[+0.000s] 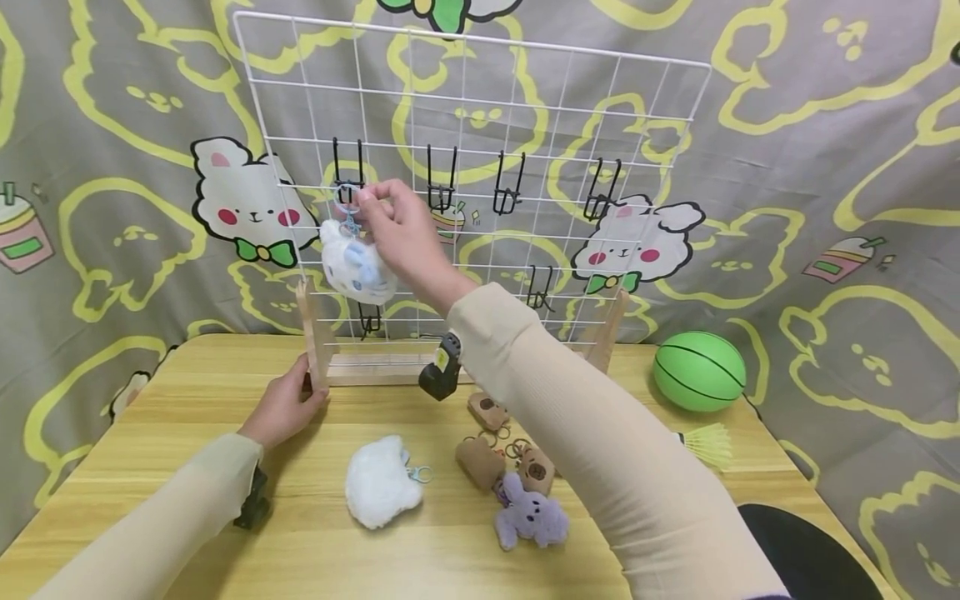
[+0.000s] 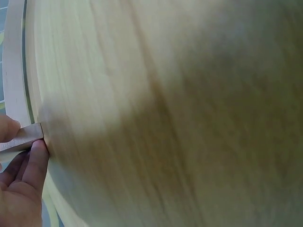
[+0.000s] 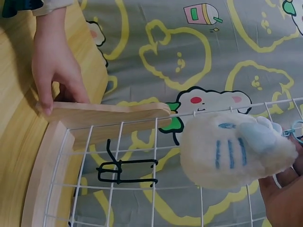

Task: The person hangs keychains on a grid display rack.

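Your right hand (image 1: 401,229) pinches the pale-blue ring (image 1: 346,198) of a white plush cat-head keychain with a light-blue bow (image 1: 356,271), fingers and thumb curled together at its top. The keychain hangs below the fingertips, in front of the left part of a white metal wire grid (image 1: 465,37). In the head view its ring overlaps the upper-left black wire hook (image 1: 360,161); whether the two touch cannot be told. Your left hand (image 1: 281,408) grips the pale wooden side support (image 1: 313,333) at the grid's left end, low down near the tabletop; the left wrist view shows thumb and fingers on opposite sides of the wood. Three more black hooks stand along the same upper band of the grid, and two sit lower. On the light wood-grain table (image 1: 187,400) before you, a second white plush keychain (image 1: 381,483) lies with its ring pointing right. To its right are clustered three brown plush keychains (image 1: 481,461) and a purple plush animal (image 1: 531,515). Farther right, beyond your right sleeve, rests a green ball with black lines (image 1: 699,371), with a yellow shuttlecock (image 1: 707,446) nearer you, partly hidden by the sleeve.
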The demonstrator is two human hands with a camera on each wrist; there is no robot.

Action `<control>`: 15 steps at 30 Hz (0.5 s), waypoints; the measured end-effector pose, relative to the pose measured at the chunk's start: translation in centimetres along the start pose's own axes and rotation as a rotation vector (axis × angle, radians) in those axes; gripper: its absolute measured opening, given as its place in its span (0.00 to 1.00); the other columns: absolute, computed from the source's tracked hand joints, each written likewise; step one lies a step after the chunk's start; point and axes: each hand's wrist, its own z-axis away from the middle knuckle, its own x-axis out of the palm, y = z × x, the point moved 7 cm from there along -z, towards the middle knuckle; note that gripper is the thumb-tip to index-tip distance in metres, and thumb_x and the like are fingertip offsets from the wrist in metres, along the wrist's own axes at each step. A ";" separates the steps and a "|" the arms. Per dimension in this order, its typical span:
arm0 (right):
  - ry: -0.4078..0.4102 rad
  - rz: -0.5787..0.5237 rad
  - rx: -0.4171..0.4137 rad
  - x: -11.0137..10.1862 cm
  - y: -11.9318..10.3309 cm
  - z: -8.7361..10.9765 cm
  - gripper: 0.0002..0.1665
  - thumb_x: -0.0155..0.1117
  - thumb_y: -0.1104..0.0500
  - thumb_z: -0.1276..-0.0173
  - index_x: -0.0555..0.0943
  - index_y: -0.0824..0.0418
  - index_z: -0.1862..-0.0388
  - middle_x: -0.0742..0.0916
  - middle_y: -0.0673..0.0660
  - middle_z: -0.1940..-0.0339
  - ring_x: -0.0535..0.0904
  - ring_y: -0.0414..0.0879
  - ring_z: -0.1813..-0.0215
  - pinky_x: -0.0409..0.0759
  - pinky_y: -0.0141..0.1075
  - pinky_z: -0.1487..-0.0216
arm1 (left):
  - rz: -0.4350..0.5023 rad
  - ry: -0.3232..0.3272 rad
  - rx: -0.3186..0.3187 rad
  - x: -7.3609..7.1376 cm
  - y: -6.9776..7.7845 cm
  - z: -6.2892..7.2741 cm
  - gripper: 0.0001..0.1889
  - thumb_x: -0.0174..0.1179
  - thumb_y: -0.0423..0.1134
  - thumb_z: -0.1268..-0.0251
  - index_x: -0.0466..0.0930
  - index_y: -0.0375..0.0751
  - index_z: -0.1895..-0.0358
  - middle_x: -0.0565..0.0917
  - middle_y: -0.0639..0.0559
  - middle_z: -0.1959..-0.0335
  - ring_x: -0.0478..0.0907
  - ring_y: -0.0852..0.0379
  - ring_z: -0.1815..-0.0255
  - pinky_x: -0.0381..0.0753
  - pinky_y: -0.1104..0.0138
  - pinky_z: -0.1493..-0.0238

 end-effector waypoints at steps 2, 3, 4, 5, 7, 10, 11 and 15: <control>0.001 0.027 -0.006 -0.2 0.1 0.1 0.15 0.51 0.57 0.15 0.76 0.66 0.41 0.89 0.61 0.39 0.88 0.50 0.40 0.88 0.29 0.50 | 0.001 -0.003 0.002 0.0 0.0 0.0 0.30 0.59 0.27 0.27 0.60 0.23 0.27 0.82 0.19 0.45 0.84 0.27 0.44 0.87 0.41 0.45; 0.001 0.035 -0.009 -0.2 0.2 0.2 0.15 0.51 0.57 0.15 0.76 0.66 0.41 0.89 0.61 0.38 0.88 0.50 0.40 0.88 0.29 0.49 | 0.001 -0.004 0.004 0.0 0.0 0.0 0.29 0.59 0.27 0.27 0.60 0.23 0.27 0.82 0.19 0.45 0.84 0.27 0.44 0.86 0.41 0.45; -0.001 0.040 -0.011 -0.3 0.2 0.3 0.15 0.51 0.57 0.15 0.76 0.66 0.41 0.89 0.61 0.38 0.88 0.50 0.39 0.88 0.29 0.48 | 0.002 -0.004 0.005 0.0 0.0 0.0 0.29 0.59 0.27 0.27 0.61 0.22 0.27 0.82 0.19 0.45 0.84 0.27 0.44 0.86 0.41 0.44; -0.003 0.045 -0.014 -0.4 0.3 0.4 0.15 0.51 0.57 0.15 0.76 0.66 0.41 0.89 0.60 0.37 0.87 0.49 0.37 0.88 0.29 0.47 | 0.003 -0.005 0.006 0.0 0.0 0.0 0.29 0.59 0.27 0.27 0.61 0.22 0.27 0.82 0.19 0.45 0.84 0.27 0.44 0.86 0.40 0.44; -0.010 0.058 -0.025 -0.6 0.4 0.7 0.15 0.51 0.57 0.15 0.76 0.66 0.41 0.89 0.60 0.37 0.86 0.48 0.34 0.87 0.28 0.44 | 0.004 -0.007 0.009 0.0 0.0 0.0 0.29 0.58 0.27 0.27 0.61 0.22 0.27 0.82 0.19 0.45 0.84 0.27 0.43 0.86 0.41 0.44; -0.021 0.059 -0.026 -0.9 0.7 1.2 0.14 0.50 0.58 0.15 0.76 0.65 0.41 0.88 0.59 0.36 0.85 0.46 0.32 0.86 0.28 0.40 | 0.005 -0.004 0.016 -0.1 0.0 0.0 0.29 0.59 0.27 0.28 0.61 0.22 0.27 0.82 0.19 0.45 0.84 0.27 0.44 0.86 0.41 0.45; -0.028 0.059 -0.027 -1.0 0.9 1.4 0.14 0.50 0.58 0.15 0.76 0.65 0.41 0.88 0.59 0.36 0.84 0.45 0.32 0.85 0.28 0.39 | 0.005 -0.002 0.020 -0.1 0.0 0.0 0.29 0.58 0.27 0.28 0.61 0.22 0.27 0.83 0.19 0.46 0.85 0.27 0.44 0.86 0.41 0.45; -0.048 0.092 -0.064 -1.8 1.7 2.5 0.13 0.50 0.61 0.15 0.76 0.66 0.41 0.87 0.60 0.35 0.83 0.46 0.31 0.81 0.31 0.31 | -0.001 0.006 0.028 -0.2 0.1 0.0 0.29 0.59 0.26 0.28 0.61 0.22 0.28 0.83 0.19 0.46 0.85 0.28 0.46 0.86 0.41 0.45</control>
